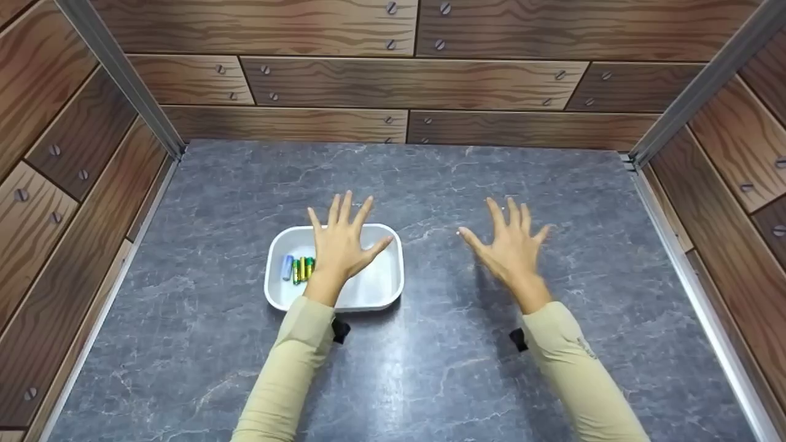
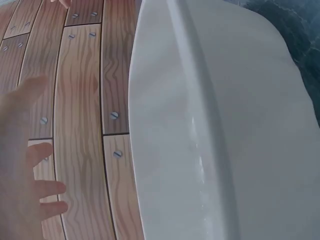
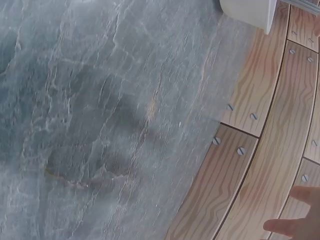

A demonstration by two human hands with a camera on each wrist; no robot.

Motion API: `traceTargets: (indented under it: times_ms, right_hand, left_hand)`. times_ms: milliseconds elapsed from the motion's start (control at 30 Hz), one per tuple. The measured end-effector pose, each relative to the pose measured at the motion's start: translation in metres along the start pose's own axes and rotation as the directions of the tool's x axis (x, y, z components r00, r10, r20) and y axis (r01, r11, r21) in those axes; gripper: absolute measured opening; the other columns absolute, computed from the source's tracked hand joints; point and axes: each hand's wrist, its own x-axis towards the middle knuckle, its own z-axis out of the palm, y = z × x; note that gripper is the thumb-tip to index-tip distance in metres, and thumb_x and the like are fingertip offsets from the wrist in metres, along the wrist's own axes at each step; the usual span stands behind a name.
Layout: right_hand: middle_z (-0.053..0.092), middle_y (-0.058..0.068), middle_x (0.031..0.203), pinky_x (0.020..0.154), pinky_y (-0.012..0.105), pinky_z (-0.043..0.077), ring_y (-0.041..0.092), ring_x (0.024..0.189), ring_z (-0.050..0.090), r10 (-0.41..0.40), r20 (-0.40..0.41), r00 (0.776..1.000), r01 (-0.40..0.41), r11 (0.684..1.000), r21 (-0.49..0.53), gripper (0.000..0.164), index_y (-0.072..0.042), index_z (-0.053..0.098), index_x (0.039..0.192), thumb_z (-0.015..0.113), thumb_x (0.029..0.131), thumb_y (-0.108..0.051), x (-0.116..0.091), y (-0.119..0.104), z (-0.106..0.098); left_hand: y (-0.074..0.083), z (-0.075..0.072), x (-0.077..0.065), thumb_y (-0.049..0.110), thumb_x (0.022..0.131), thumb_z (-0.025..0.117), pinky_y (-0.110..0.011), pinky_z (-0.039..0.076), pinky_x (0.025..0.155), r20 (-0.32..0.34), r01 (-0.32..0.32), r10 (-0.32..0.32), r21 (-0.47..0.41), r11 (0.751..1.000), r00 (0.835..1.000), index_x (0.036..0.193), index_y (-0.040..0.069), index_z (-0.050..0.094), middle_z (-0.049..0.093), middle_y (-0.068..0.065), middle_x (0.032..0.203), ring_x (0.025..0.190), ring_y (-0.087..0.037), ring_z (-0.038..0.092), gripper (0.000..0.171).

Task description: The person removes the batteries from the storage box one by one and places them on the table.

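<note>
My left hand [image 1: 341, 248] hovers over a white rectangular tray [image 1: 374, 298], fingers spread wide, holding nothing. Inside the tray, left of that hand, several batteries lie side by side: a blue one [image 1: 287, 267] and some green-and-gold ones [image 1: 296, 271]. The wrist and hand may hide more of them. To the right, my right hand [image 1: 511, 252] is held above the grey table with its fingers splayed and nothing in its grasp. The tray wall [image 2: 165, 120] fills much of the left wrist view, while the right wrist view catches only a tray corner [image 3: 250, 12].
A grey marbled tabletop [image 1: 430, 380] extends around the tray. Wood-patterned panels [image 1: 405, 83] stand at the back and both sides, with metal posts [image 1: 123, 73] at the corners. Metal strips [image 1: 694, 301] run along the table's side edges.
</note>
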Motion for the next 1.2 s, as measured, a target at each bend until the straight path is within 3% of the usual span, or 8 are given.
traceTargets:
  times_ms: [200, 333, 533, 667, 800, 1067, 1200]
  right_hand:
    - [0.035, 0.02, 0.153, 0.109, 0.068, 0.026, 0.04, 0.142, 0.029, -0.013, -0.03, 0.999, 0.016, 0.997, 0.077, 0.077, -0.013, 0.036, 0.147, 0.047, 0.091, -0.063, -0.007, -0.006, 0.003]
    - [0.05, 0.021, 0.141, 0.103, 0.06, 0.04, 0.04, 0.13, 0.045, -0.026, -0.067, 0.997, 0.034, 0.993, 0.115, 0.067, -0.007, 0.046, 0.14, 0.055, 0.091, -0.053, -0.014, -0.009, 0.008]
    - [0.067, 0.018, 0.118, 0.088, 0.051, 0.05, 0.039, 0.107, 0.062, -0.077, -0.134, 0.988, 0.099, 0.981, 0.166, 0.053, -0.005, 0.058, 0.126, 0.062, 0.09, -0.044, -0.021, -0.016, 0.016]
    - [0.07, 0.017, 0.108, 0.079, 0.049, 0.053, 0.037, 0.094, 0.066, -0.124, -0.165, 0.979, 0.155, 0.97, 0.189, 0.047, -0.004, 0.062, 0.12, 0.066, 0.088, -0.039, -0.025, -0.021, 0.022]
    - [0.071, 0.017, 0.105, 0.076, 0.046, 0.055, 0.033, 0.089, 0.067, -0.141, -0.133, 0.981, 0.168, 0.96, 0.224, 0.044, -0.004, 0.064, 0.118, 0.068, 0.088, -0.036, -0.029, -0.028, 0.027]
    - [0.072, 0.015, 0.103, 0.076, 0.044, 0.056, 0.03, 0.089, 0.068, -0.202, -0.068, 0.977, 0.212, 0.945, 0.249, 0.039, -0.004, 0.064, 0.116, 0.071, 0.085, -0.025, -0.039, -0.041, 0.04]
    - [0.073, 0.016, 0.099, 0.076, 0.041, 0.057, 0.03, 0.086, 0.068, -0.266, -0.05, 0.963, 0.269, 0.919, 0.289, 0.032, -0.002, 0.066, 0.111, 0.071, 0.084, -0.019, -0.046, -0.046, 0.047]
  left_hand:
    - [-0.009, -0.003, -0.009, 0.061, 0.091, 0.049, -0.064, 0.021, 0.116, -0.059, -0.031, 0.028, -0.054, 0.998, 0.998, 0.147, 0.029, 0.039, 0.041, -0.009, 0.154, 0.143, -0.03, 0.037, 0.065]
    - [-0.017, -0.003, -0.017, 0.05, 0.093, 0.055, -0.059, 0.032, 0.113, -0.163, -0.058, 0.041, -0.1, 0.993, 0.986, 0.14, 0.025, 0.05, 0.055, -0.009, 0.142, 0.131, -0.03, 0.051, 0.054]
    - [-0.034, -0.001, -0.022, 0.034, 0.091, 0.063, -0.048, 0.05, 0.098, -0.373, -0.107, 0.04, -0.163, 0.981, 0.927, 0.128, 0.019, 0.062, 0.069, -0.01, 0.119, 0.109, -0.031, 0.065, 0.04]
    - [-0.048, 0.001, -0.027, 0.029, 0.089, 0.066, -0.044, 0.053, 0.089, -0.457, -0.123, 0.018, -0.2, 0.972, 0.889, 0.123, 0.018, 0.066, 0.072, -0.009, 0.112, 0.101, -0.029, 0.068, 0.036]
    - [-0.063, 0.006, -0.034, 0.029, 0.087, 0.069, -0.043, 0.055, 0.084, -0.497, -0.108, -0.007, -0.204, 0.973, 0.868, 0.118, 0.017, 0.069, 0.073, -0.009, 0.108, 0.096, -0.029, 0.069, 0.033]
    - [-0.091, 0.022, -0.052, 0.031, 0.083, 0.074, -0.046, 0.055, 0.074, -0.493, -0.031, -0.075, -0.202, 0.979, 0.867, 0.111, 0.015, 0.073, 0.073, -0.008, 0.105, 0.094, -0.03, 0.069, 0.032]
    - [-0.102, 0.029, -0.059, 0.029, 0.082, 0.074, -0.046, 0.055, 0.071, -0.504, -0.007, -0.118, -0.24, 0.971, 0.855, 0.11, 0.015, 0.073, 0.073, -0.008, 0.104, 0.092, -0.03, 0.068, 0.031]
